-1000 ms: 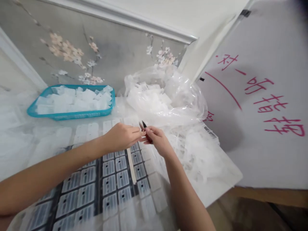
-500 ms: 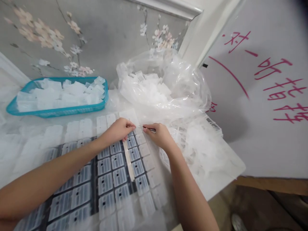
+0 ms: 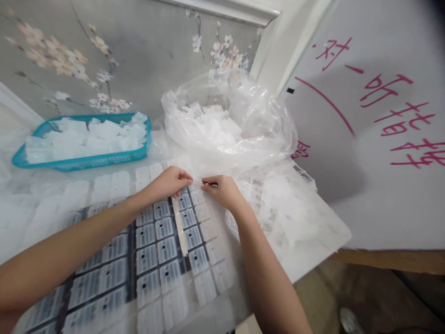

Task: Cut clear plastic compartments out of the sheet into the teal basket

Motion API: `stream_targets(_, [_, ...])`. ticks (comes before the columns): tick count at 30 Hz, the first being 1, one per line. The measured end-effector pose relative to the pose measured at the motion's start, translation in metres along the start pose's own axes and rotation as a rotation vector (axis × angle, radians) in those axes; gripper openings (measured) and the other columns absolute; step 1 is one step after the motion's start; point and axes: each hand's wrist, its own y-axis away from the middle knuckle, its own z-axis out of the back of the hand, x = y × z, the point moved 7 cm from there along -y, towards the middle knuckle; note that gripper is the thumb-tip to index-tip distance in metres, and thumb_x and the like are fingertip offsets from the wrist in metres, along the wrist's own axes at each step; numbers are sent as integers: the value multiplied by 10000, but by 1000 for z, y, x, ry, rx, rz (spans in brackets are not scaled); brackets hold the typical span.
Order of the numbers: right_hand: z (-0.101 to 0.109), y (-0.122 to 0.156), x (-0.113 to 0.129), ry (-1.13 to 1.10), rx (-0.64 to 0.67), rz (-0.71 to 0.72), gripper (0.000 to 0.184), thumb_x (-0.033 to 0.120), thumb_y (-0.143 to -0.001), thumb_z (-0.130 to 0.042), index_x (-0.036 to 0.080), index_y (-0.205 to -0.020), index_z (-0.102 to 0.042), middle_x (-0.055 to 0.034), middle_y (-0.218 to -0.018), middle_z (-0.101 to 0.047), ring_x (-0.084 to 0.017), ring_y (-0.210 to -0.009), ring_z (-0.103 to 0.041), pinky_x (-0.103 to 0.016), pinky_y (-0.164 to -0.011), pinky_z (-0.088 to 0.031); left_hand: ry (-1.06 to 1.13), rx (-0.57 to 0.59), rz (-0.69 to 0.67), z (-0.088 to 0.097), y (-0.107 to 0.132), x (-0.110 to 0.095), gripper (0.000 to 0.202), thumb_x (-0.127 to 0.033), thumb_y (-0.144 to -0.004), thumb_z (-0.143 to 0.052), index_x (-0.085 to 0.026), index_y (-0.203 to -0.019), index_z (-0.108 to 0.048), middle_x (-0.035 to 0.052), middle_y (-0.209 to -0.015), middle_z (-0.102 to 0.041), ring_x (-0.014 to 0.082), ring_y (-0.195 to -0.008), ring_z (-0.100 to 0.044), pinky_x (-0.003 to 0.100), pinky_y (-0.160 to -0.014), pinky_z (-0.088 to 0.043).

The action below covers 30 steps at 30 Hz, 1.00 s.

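Note:
My left hand (image 3: pixel 173 181) is closed in a pinch above the far end of the rows of small clear plastic boxes (image 3: pixel 166 249). What its fingertips hold is too small to make out. A pale narrow strip (image 3: pixel 179 227) runs down over the boxes from below its curled fingers; whether they grip it I cannot tell. Close by on the right, my right hand (image 3: pixel 224 191) is closed around dark slim tweezers (image 3: pixel 210 183), whose tips point at the left fingertips. Most of the boxes show a dark dot, and a cloudy clear sheet blurs the nearest ones.
A blue basket (image 3: pixel 99 162) of translucent plastic pieces stands at the back left. Beside it sits an open clear bag (image 3: pixel 274 123) with similar pieces. White plastic lattice scraps (image 3: pixel 288 208) lie right of my right arm. A whiteboard (image 3: pixel 375 195) with red writing borders the right.
The view has shifted slightly. My right hand's tweezers have come a little closer to the left fingertips. The pale strip stays in place across the boxes.

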Motion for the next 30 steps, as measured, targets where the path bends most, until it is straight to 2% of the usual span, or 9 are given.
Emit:
stream_targets(3, [5,0,-2,-12,-25,-25,284,310,-880,-593,213,-1109,-730,-76,-1097,-749,-245,-1008,-687,-325,-881,-482,-220,-112,-195,10,5,-11,442,-414,-774,-638,-139,-1120,-628,38,-834,-622,166,-643,-602,281,-590,-463])
stream_targets(5, [7,0,-2,-43,-36,-32,290,344,-928,-524,214,-1101,-717,-76,-1072,-750,-226,-978,-684,-316,-858,-474,-407,-149,-315,14,10,-18,460,-454,-780,-648,-182,-1151,-632,66,-1060,-604,189,-800,-617,305,-703,-472])
stream_targets(8, [3,-1,1,-97,-30,-27,344,418,-971,-434,220,-1096,-687,-63,-1031,-741,-200,-933,-668,-300,-808,-460,-541,-63,-501,15,11,-23,465,-472,-841,-604,-205,-1221,-621,89,-1211,-554,237,-1041,-580,337,-882,-448])
stream_targets(12, [-5,-2,2,-65,-82,-80,460,606,-840,-586,217,-1074,-660,-46,-938,-710,-189,-833,-639,-272,-699,-433,-533,114,-714,20,-3,-25,516,-459,-871,-601,-193,-1312,-583,108,-1212,-551,247,-1153,-514,340,-999,-385])
stream_targets(14, [-13,-4,4,-9,-94,-102,470,607,-754,-687,226,-1028,-666,-24,-885,-699,-182,-789,-626,-257,-655,-410,-534,182,-754,23,-12,-24,452,-441,-893,-583,-221,-1287,-617,98,-1183,-555,232,-1117,-524,327,-991,-383])
stream_targets(17, [-22,-5,11,118,-109,-85,362,518,-757,-729,238,-982,-685,-16,-865,-709,-187,-801,-628,-260,-662,-397,-548,246,-794,23,-19,-24,369,-400,-928,-545,-279,-1262,-648,76,-1101,-557,208,-1047,-534,307,-957,-387])
stream_targets(20, [-23,-3,20,249,-163,-57,310,467,-806,-704,239,-1016,-705,-49,-930,-724,-214,-884,-634,-284,-723,-412,-548,221,-828,21,-18,-24,345,-348,-945,-517,-304,-1260,-650,69,-1051,-552,204,-1015,-524,296,-928,-386])
stream_targets(23, [-24,0,24,324,-149,-76,306,472,-843,-669,239,-1031,-730,-82,-934,-723,-235,-919,-632,-304,-770,-427,-554,161,-860,21,-14,-22,339,-310,-952,-494,-293,-1247,-659,77,-1062,-559,211,-1011,-517,301,-922,-379])
stream_targets(30, [-26,-3,13,212,-105,-157,299,489,-871,-625,253,-1020,-732,-63,-950,-739,-220,-879,-652,-289,-728,-432,-461,212,-852,22,-21,-14,362,-389,-934,-531,-279,-1253,-663,85,-1106,-554,216,-1051,-516,304,-950,-368])
